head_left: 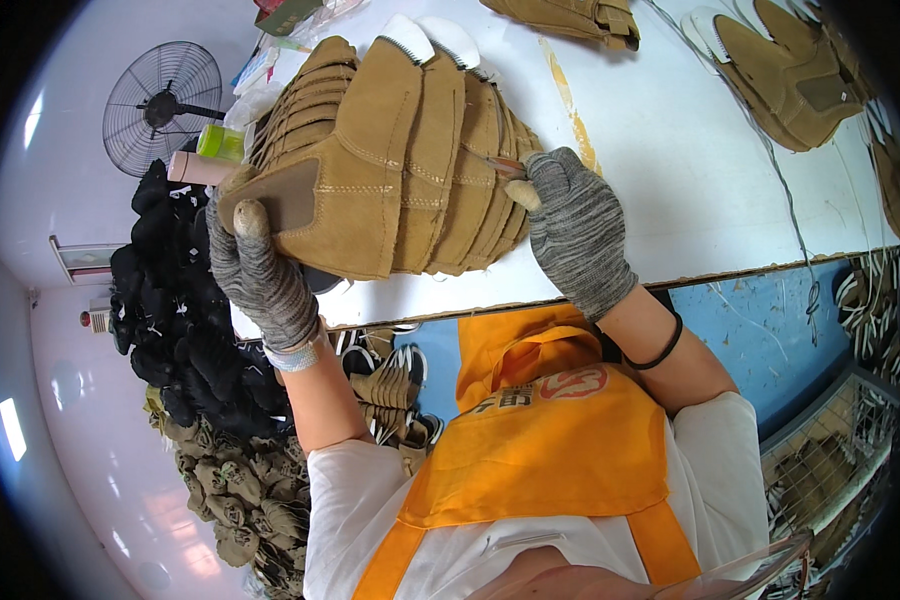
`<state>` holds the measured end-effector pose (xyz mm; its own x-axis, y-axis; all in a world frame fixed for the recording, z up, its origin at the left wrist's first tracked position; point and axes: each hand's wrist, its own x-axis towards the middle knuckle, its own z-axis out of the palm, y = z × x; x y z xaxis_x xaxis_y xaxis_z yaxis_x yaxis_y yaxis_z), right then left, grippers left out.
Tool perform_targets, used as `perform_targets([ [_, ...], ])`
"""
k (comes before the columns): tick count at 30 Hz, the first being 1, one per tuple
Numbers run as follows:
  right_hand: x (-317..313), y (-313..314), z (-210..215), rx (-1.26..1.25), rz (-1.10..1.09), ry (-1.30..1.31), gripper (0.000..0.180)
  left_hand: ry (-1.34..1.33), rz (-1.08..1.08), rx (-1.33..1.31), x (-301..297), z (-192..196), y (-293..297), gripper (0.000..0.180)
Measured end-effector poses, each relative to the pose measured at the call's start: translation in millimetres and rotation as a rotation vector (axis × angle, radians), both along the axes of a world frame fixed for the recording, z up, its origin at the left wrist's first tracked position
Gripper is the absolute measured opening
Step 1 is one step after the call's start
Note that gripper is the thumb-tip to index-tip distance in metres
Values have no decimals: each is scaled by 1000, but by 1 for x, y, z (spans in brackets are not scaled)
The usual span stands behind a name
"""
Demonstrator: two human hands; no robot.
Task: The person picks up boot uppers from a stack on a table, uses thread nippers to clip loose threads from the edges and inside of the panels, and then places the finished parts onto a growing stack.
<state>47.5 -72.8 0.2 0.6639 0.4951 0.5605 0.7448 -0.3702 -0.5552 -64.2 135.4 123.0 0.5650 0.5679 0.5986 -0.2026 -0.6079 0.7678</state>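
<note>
Gloves [278, 300] of grey knit cover both hands. The left hand [253, 250] grips the lower left end of a stack of tan shoe uppers [365, 165], its thumb bent over the nearest piece; the fingers behind are hidden. The stack leans in overlapping layers between the hands, above the near part of a white desk [695, 220]. The right hand [575, 225] is closed around a small tool [507, 165] at the stack's right side, thumb below it. Only a brownish part and a thin tip show, so its kind is hard to tell, as is whether the tip touches the suede.

White edging [407, 38] stands out at the top of the stack. Beyond, another tan piece [570, 18] is cut off by the upper edge, and more uppers [785, 80] lie at the desk's far right beside a dark cord [765, 140]. A fan [162, 100] stands at upper left, above a heap of black items [190, 330] too jumbled to separate. Contents of the wire basket [840, 450] are dim.
</note>
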Motion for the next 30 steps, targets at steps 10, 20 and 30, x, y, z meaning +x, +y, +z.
perform_targets([
  [10,9,4,-3,-87,-13,25,20,2,11,26,5,-1,-1,46],
  [20,-2,2,-3,313,54,454,18,1,14,19,2,-2,2,47],
  [30,6,-2,13,-3,17,163,16,15,11,37,2,-1,1,43],
])
